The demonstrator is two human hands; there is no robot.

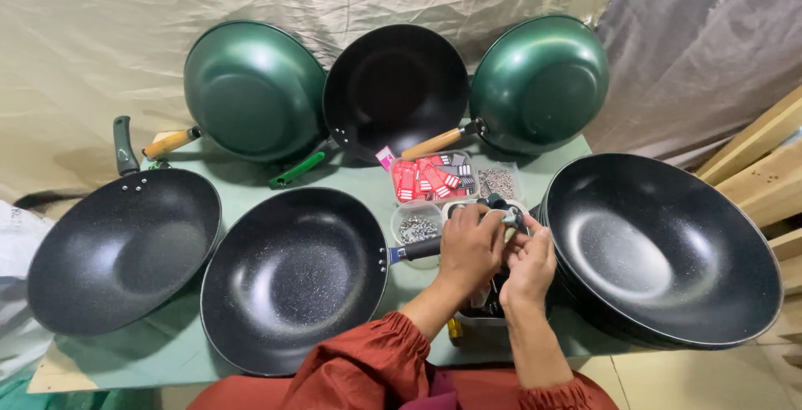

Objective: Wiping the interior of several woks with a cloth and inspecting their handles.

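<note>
from the head view, the left hand (469, 247) is closing its fingers (489, 228) over the stub of the black wok (294, 278) lying just left of them on the table (251, 188). the right hand (528, 266) is pinching a small dark handle fitting (510, 216), fingers clenched on it, touching the left fingers. just beyond the fingers are sitting a tub of screws (418, 228) and a tray of red tags (433, 178). the wok looks heavy, stiff and slick inside; the stub seems the safest hold. the fitting looks light and easy to drop.
</note>
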